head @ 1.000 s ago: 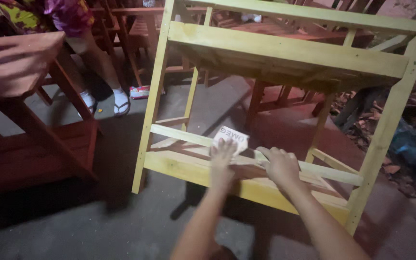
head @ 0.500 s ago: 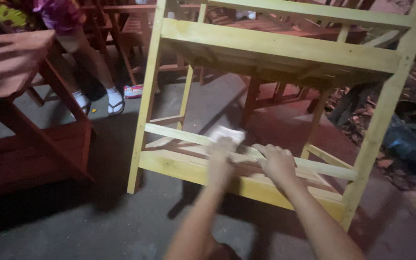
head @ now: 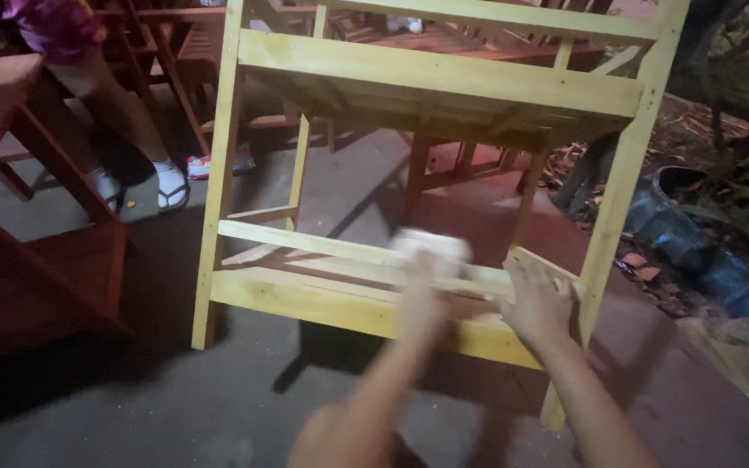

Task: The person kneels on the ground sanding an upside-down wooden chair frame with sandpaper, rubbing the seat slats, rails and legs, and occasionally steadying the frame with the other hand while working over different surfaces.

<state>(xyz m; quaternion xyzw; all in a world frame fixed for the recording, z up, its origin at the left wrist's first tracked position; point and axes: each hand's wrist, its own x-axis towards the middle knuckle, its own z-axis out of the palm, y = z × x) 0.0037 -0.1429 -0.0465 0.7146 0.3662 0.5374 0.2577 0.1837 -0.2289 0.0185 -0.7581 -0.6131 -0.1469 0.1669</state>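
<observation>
The small pale pad, sandpaper or a folded cloth by its look [head: 431, 247], sits under my left hand [head: 422, 290] on the upper rail of the unpainted yellow-green wooden frame [head: 305, 243]; a second ago it lay further left along that rail, and now it has slid toward the right-hand leg; the pad and my hand are smeared with motion, so the stroke is under way; I judge the rubbing has worked along most of the rail and is nearing its end. My left fingers press down on the pad, though the blur hides exactly how they curl; my right hand [head: 535, 299] lies flat with fingers spread on the slat just beside the leg, gripping nothing, bracing the frame, and it too has shifted rightward. Further out, dark red-brown wooden furniture [head: 36, 269] stands to the left on the grey concrete floor [head: 218, 407]; another person's sandalled foot [head: 171, 186] rests beyond it.
</observation>
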